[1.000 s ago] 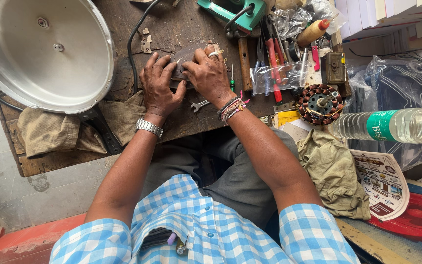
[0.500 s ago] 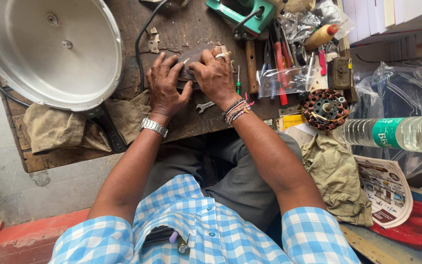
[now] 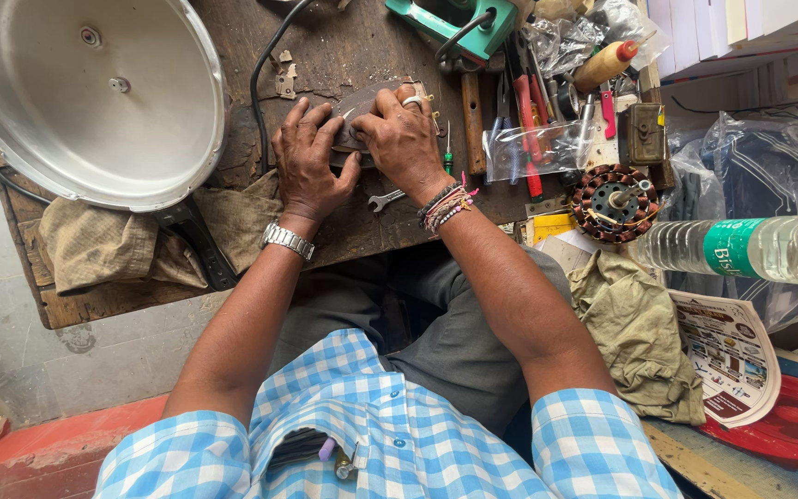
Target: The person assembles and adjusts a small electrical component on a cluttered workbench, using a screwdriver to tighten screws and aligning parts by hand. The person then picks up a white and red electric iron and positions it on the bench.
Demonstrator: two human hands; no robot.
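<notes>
Both my hands press on a small dark flat part (image 3: 359,111) lying on the worn wooden workbench (image 3: 344,231). My left hand (image 3: 307,162), with a metal watch on the wrist, grips its left side with fingers curled over it. On its right side sits my right hand (image 3: 404,139), wearing a ring and thread bracelets. Most of the part is hidden under my fingers. A small spanner (image 3: 386,198) lies on the bench just below my right hand.
A large shiny metal pan (image 3: 94,92) fills the bench's left, with a tan cloth (image 3: 103,245) below it. Screwdrivers (image 3: 530,120), a plastic bag, a green tool (image 3: 459,23), a copper-wound stator (image 3: 613,203) and a clear water bottle (image 3: 750,249) lie right.
My hands stay on the dark part, shifting slightly on it. The view has moved a little, otherwise nothing differs.
</notes>
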